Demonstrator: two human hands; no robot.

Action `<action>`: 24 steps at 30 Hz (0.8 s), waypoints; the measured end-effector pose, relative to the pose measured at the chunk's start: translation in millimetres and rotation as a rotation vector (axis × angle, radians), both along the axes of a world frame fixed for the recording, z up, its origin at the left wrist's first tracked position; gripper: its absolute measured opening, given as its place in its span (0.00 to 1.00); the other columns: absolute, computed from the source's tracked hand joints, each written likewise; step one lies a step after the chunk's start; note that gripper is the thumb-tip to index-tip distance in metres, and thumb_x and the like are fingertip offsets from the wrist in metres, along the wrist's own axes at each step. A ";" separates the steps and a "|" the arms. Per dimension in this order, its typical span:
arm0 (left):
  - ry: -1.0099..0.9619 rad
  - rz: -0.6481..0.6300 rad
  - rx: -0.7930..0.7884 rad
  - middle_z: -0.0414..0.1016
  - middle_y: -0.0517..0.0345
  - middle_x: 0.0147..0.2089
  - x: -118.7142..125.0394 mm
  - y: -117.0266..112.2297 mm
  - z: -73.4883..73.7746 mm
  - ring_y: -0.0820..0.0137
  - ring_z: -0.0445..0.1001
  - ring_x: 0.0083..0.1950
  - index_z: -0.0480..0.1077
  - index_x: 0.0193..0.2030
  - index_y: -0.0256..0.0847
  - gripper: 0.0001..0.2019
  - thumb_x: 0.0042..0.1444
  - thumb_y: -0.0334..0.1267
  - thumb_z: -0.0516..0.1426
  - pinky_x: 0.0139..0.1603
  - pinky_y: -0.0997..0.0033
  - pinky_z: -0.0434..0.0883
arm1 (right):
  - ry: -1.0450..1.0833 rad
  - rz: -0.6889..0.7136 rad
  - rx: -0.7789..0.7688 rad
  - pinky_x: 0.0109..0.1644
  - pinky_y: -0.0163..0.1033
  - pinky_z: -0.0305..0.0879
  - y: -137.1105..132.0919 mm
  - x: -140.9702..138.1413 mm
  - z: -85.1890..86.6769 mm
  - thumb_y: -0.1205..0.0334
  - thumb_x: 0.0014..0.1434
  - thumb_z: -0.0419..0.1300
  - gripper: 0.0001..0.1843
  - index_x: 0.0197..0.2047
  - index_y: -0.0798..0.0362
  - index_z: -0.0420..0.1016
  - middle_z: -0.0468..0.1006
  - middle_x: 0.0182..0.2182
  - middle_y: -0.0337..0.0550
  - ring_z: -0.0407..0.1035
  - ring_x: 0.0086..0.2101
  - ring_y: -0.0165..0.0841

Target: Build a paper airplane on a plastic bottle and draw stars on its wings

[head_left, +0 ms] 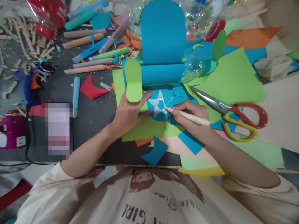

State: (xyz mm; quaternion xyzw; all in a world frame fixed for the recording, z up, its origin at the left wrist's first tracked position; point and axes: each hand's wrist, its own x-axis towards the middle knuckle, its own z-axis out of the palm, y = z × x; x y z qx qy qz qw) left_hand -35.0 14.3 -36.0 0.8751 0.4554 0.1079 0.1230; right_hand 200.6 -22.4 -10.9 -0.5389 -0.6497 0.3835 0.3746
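Note:
My right hand [192, 113] grips a white marker [191, 117], its tip on a white star [160, 104] drawn on a rounded blue paper piece [161, 116]. Part of the star is filled in white; its right arm shows as an outline. My left hand [128, 109] lies with thumb and index finger stretched apart at the left edge of that blue piece. A rounded green paper strip [134, 90] hangs over its fingers and hides some of them. Just beyond is a blue paper-covered form [161, 74] with a tall rounded blue flap [163, 34] standing up from it.
Scissors [223, 107] with red and yellow handles lie open at right on green paper [231, 77]. Several markers [91, 57] lie at back left, near wooden sticks [21, 31]. A phone [59, 129] rests at left. A clear plastic bottle [193, 70] and paper scraps [155, 151] are around.

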 end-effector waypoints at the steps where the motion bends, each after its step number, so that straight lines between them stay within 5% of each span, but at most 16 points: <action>1: 0.002 -0.002 0.011 0.70 0.44 0.61 -0.4 0.1 0.0 0.51 0.69 0.62 0.61 0.68 0.47 0.25 0.66 0.47 0.53 0.62 0.51 0.67 | -0.012 0.018 -0.003 0.24 0.36 0.61 -0.2 0.6 -0.4 0.61 0.59 0.62 0.08 0.28 0.49 0.73 0.75 0.20 0.37 0.67 0.21 0.29; 8: 0.021 -0.013 0.030 0.70 0.45 0.61 -1.4 0.3 0.3 0.52 0.70 0.62 0.61 0.68 0.48 0.24 0.67 0.46 0.53 0.61 0.52 0.69 | -0.012 0.116 0.040 0.27 0.39 0.67 -0.7 1.3 -0.9 0.60 0.60 0.62 0.08 0.28 0.47 0.74 0.79 0.24 0.39 0.72 0.25 0.33; 16: 0.033 -0.011 0.055 0.71 0.45 0.60 -0.9 0.3 0.2 0.51 0.69 0.62 0.62 0.68 0.47 0.25 0.67 0.48 0.52 0.61 0.52 0.69 | 0.027 -0.054 -0.027 0.25 0.39 0.67 -1.3 -0.4 -4.3 0.54 0.60 0.63 0.12 0.28 0.48 0.75 0.77 0.23 0.39 0.70 0.22 0.32; 24: 0.038 -0.016 0.055 0.71 0.45 0.60 -1.0 1.1 1.4 0.50 0.69 0.62 0.62 0.68 0.47 0.24 0.67 0.49 0.51 0.61 0.51 0.69 | -0.016 0.071 0.033 0.24 0.37 0.63 -0.2 1.2 -2.2 0.59 0.61 0.62 0.08 0.29 0.48 0.74 0.77 0.22 0.38 0.70 0.22 0.31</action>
